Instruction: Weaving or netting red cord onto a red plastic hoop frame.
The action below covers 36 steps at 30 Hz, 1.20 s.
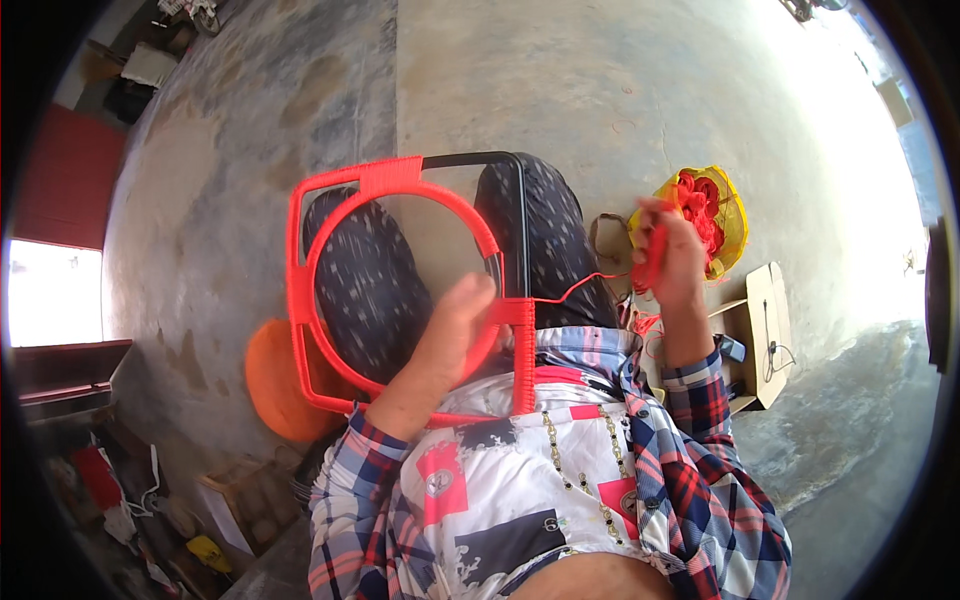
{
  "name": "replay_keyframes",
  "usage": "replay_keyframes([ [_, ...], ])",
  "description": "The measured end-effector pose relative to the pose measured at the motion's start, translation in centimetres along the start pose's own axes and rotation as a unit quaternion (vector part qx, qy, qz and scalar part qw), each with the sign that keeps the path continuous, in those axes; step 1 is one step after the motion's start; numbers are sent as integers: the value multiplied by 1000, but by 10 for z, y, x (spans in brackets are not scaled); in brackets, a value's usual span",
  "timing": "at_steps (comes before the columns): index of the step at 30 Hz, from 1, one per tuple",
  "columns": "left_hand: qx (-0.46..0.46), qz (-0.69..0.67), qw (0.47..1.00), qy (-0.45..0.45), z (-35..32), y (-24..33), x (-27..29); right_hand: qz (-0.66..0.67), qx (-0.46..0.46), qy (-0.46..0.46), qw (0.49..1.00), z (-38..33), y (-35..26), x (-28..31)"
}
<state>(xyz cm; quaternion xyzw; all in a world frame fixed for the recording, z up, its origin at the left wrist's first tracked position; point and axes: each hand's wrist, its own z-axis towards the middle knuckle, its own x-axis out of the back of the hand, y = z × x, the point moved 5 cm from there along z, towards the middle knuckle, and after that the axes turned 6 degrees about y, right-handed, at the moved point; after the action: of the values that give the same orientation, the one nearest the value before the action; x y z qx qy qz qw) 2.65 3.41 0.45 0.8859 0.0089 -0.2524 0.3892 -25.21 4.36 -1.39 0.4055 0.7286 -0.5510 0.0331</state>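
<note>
- A square frame (390,177) with a ring (470,217) inside lies on our lap, mostly wrapped in red, with its top right corner bare black.
- Our left hand (460,318) is at the ring's right side; it is blurry, so we cannot tell if it grips.
- Our right hand (680,255) is closed around a red cord bundle (652,258), near a yellow bag (738,242).

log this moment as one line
left hand: at red-wrapped frame | right hand: holds red cord bundle | strand: runs to frame | frame's upper right corner: black, unwrapped
</note>
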Motion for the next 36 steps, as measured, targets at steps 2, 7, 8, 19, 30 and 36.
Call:
replay_keyframes([
  [2,-46,-52,997,17,-3,1,-1,-344,83,-149,923,-20,-2,-60],
  [7,-296,82,947,95,-5,8,5,-557,410,-365,623,-73,32,-153],
  [8,-303,138,936,115,-3,5,8,-556,419,-341,632,-72,35,-155],
  [19,-6,-62,996,60,17,-14,19,-570,435,-255,649,-61,46,-106],
  [30,4,-67,997,26,10,-8,11,-14,76,-291,954,-57,0,-61],
  [36,-22,-113,993,23,10,-3,11,258,35,-187,947,-62,-80,-6],
])
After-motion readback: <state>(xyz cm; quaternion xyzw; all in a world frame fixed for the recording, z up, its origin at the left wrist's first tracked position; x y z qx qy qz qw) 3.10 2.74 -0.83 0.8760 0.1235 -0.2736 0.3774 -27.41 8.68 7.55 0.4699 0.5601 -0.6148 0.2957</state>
